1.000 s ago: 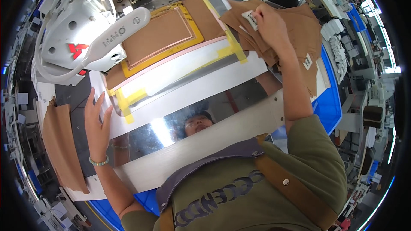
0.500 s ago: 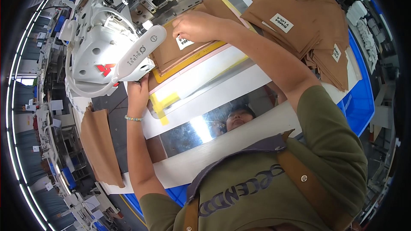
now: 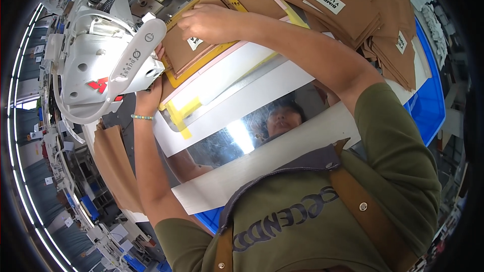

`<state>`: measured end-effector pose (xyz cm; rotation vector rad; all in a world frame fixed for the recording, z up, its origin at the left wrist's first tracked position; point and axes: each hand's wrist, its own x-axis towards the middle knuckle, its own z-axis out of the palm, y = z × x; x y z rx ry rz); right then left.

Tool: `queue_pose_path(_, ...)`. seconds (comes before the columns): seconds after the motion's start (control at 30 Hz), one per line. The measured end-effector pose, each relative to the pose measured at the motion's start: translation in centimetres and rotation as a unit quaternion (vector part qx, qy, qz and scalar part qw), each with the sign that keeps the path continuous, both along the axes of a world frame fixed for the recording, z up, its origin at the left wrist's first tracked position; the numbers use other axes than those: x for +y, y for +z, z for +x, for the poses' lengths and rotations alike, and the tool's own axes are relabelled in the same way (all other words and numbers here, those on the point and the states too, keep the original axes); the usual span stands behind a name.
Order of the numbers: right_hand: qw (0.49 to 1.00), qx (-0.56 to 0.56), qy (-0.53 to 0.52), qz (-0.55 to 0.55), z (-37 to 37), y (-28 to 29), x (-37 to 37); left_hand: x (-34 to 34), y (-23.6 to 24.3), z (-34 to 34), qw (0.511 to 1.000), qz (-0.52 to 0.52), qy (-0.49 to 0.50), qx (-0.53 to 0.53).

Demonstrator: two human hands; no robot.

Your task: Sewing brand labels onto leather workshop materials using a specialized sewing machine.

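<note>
Right hand [image 3: 212, 24] curls over brown panel [image 3: 177, 51] inside yellow frame's edge [image 3: 197, 65]; left hand [image 3: 150, 96] crowds machine [image 3: 83, 65]; grips unclear.

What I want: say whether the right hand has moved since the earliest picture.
Yes: the right hand went left, from the brown stack to the yellow frame, nearer the white machine.

The brown piece [image 3: 177, 50] is flat and thin, with straight edges, and it lies inside a yellow frame [image 3: 182, 76], with part of it hidden from sight. A small white label [image 3: 195, 43] with black letters sits on the brown piece, and only some of it can be seen. The yellow frame is flat too, and its near side slants up toward the right.
</note>
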<state>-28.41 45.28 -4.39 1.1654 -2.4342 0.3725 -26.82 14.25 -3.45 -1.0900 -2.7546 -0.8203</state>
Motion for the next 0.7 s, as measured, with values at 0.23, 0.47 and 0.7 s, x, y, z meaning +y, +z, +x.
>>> queue_pose_path(0.23,1.000,0.029,0.001,-0.007,0.2,-0.2,0.1,-0.9,-0.3,-2.5,0.995,-0.078,-0.039,0.038)
queue_pose_path(0.47,0.990,0.131,-0.011,0.059,0.0,0.1,-0.5,-0.9,-0.5,-3.1,0.984,-0.105,-0.050,0.134)
queue_pose_path(0.7,0.987,-0.013,0.074,-0.140,2.2,-1.0,-1.8,-1.0,-2.6,-3.9,0.999,0.000,-0.009,0.040)
